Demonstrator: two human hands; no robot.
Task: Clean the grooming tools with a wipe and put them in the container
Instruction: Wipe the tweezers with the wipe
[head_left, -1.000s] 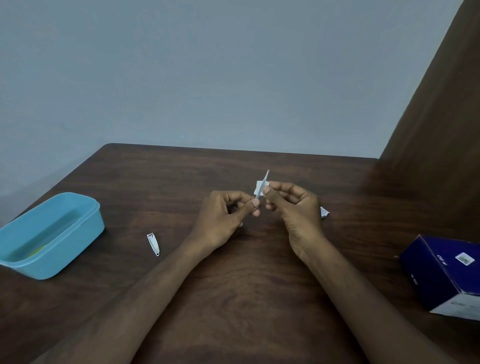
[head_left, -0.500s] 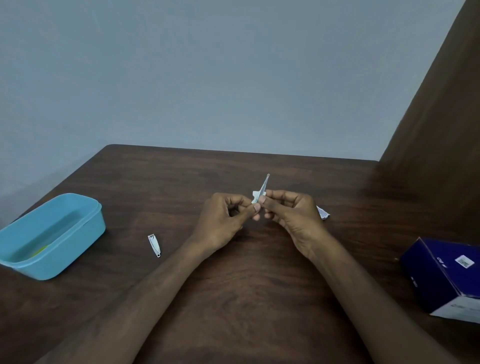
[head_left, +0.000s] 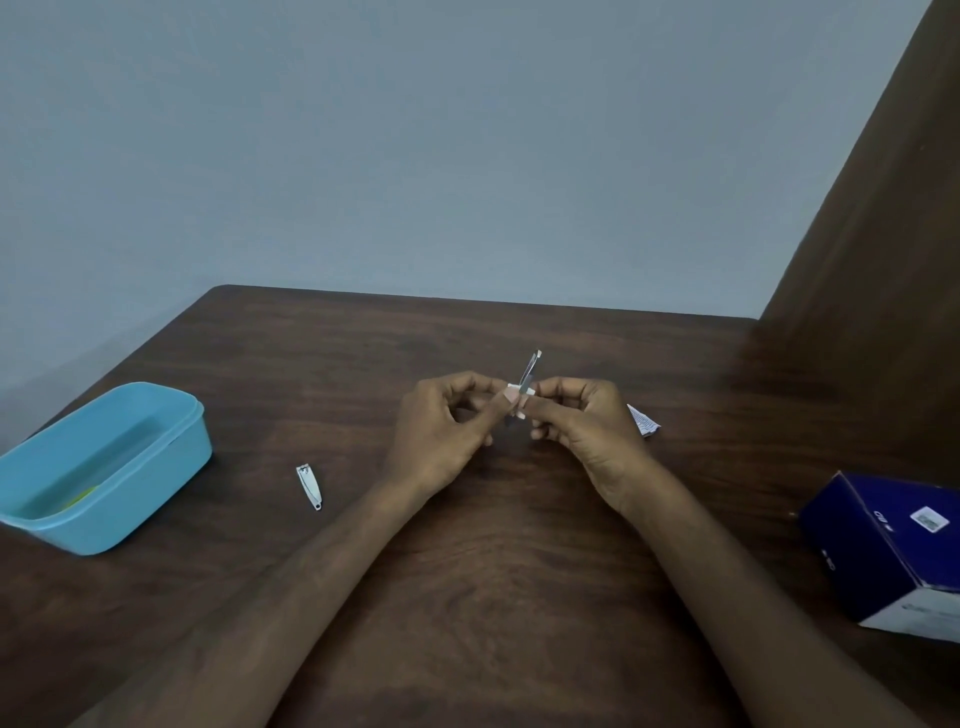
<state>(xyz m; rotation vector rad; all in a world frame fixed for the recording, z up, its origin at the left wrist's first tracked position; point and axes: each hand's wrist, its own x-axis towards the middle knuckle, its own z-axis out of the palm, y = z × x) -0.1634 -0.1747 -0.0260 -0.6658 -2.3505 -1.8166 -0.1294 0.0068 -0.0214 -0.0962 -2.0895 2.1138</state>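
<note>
My left hand (head_left: 447, 431) pinches the lower end of a thin metal grooming tool (head_left: 532, 368) that points up and away above the table's middle. My right hand (head_left: 582, 421) pinches a small white wipe (head_left: 517, 388) folded around the tool's shaft, just above the left fingertips. A small metal nail clipper (head_left: 309, 486) lies flat on the table, left of my left wrist. The light blue plastic container (head_left: 124, 462) stands open at the table's left edge, with something yellow-green barely visible inside it.
A torn white wipe wrapper (head_left: 643, 422) lies just behind my right hand. A dark blue cardboard box (head_left: 893, 540) sits at the right edge. The dark wooden table (head_left: 478, 597) meets a grey wall at the back and a brown panel on the right.
The wipe in my right hand has slid down the tool's shaft toward my left fingertips, leaving more of the tool's upper end bare. Both hands stay close together.
</note>
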